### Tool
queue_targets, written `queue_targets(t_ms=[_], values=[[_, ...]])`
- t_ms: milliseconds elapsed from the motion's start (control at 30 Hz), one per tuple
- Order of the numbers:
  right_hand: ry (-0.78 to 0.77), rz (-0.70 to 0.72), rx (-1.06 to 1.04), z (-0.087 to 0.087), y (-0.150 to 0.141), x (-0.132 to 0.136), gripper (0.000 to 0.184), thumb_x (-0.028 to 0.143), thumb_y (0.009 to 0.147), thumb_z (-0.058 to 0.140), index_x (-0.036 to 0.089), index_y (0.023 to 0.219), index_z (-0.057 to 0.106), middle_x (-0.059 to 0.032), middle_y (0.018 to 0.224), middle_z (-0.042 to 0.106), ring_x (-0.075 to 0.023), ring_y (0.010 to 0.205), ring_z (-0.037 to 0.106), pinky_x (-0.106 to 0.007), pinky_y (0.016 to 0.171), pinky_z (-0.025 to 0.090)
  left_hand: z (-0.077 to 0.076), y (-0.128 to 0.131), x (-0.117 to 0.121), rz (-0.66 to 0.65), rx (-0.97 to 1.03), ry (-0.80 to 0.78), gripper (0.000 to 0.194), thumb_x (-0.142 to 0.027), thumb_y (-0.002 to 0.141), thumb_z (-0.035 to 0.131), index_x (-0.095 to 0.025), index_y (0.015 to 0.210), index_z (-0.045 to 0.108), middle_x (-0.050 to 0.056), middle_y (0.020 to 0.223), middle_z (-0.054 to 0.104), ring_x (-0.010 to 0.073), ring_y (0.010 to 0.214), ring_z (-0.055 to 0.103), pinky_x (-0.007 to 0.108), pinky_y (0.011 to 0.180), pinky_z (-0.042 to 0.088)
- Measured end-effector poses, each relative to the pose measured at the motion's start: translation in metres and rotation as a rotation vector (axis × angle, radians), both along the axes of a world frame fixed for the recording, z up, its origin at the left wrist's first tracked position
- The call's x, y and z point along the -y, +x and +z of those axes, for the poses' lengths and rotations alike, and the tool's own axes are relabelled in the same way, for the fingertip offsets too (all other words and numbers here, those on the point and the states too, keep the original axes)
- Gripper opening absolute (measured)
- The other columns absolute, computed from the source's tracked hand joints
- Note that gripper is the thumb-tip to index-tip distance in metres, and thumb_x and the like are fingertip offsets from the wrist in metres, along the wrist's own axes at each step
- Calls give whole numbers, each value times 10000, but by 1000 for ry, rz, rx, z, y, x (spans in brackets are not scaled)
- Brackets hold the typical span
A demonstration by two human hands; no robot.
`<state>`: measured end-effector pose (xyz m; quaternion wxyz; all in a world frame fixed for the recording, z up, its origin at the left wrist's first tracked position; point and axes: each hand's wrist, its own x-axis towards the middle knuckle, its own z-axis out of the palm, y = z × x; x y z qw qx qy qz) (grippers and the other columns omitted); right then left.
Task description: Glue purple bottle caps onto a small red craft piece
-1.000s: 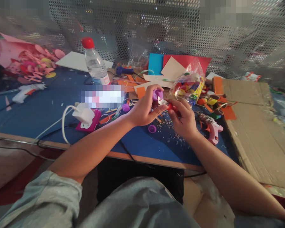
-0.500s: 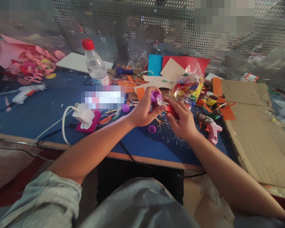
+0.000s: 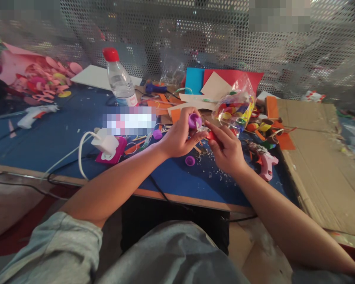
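My left hand [image 3: 179,136] is closed around a small purple cap-shaped piece [image 3: 194,120], held up over the blue work board [image 3: 62,134]. My right hand [image 3: 227,152] pinches a small red piece [image 3: 211,135] right beside the purple one; the two pieces almost touch. Below the hands a loose purple cap [image 3: 190,160] lies on the board, and another purple piece [image 3: 157,134] sits just left of my left wrist. A clear bag of coloured rings [image 3: 235,106] stands just behind the hands.
A pink glue gun [image 3: 264,159] lies right of my right hand. A white charger with cable [image 3: 105,144] rests on a pink card. A red-capped water bottle [image 3: 118,79], coloured paper sheets [image 3: 225,79], a white glue gun [image 3: 32,112] and cardboard [image 3: 313,150] surround the board.
Both hands stay together over the board; my right hand's fingers have shifted slightly on the red piece, and the view has moved a little.
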<state>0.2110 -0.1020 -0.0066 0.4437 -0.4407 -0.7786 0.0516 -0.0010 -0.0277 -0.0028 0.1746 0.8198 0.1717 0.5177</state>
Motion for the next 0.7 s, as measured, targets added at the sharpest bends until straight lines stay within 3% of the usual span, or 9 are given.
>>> queue_targets(t_ms=[200, 433, 700], values=[[-6, -12, 1, 0, 2, -1, 514, 433, 1104, 579, 247, 1578, 652, -99, 1041, 675, -251, 890, 664, -463, 853, 608, 3, 1, 3, -14, 8, 48, 368, -542, 1125, 551, -221, 1275, 454, 87, 1067, 628, 168, 811, 629, 357, 720, 535], [20, -10, -17, 0, 1, -1, 498, 373, 1093, 609, 244, 1571, 662, -69, 965, 628, -225, 821, 626, -420, 776, 593, 5, 2, 6, 38, -12, 6, 493, -617, 1084, 596, -211, 1331, 466, 83, 1048, 644, 175, 798, 612, 359, 723, 530], [14, -42, -18, 0, 1, -1, 479, 358, 1079, 606, 261, 1543, 677, -85, 1023, 674, -237, 865, 652, -433, 806, 595, 12, -2, 4, 34, -54, 8, 457, -610, 1068, 647, -204, 1238, 524, 61, 990, 681, 159, 770, 623, 327, 683, 479]])
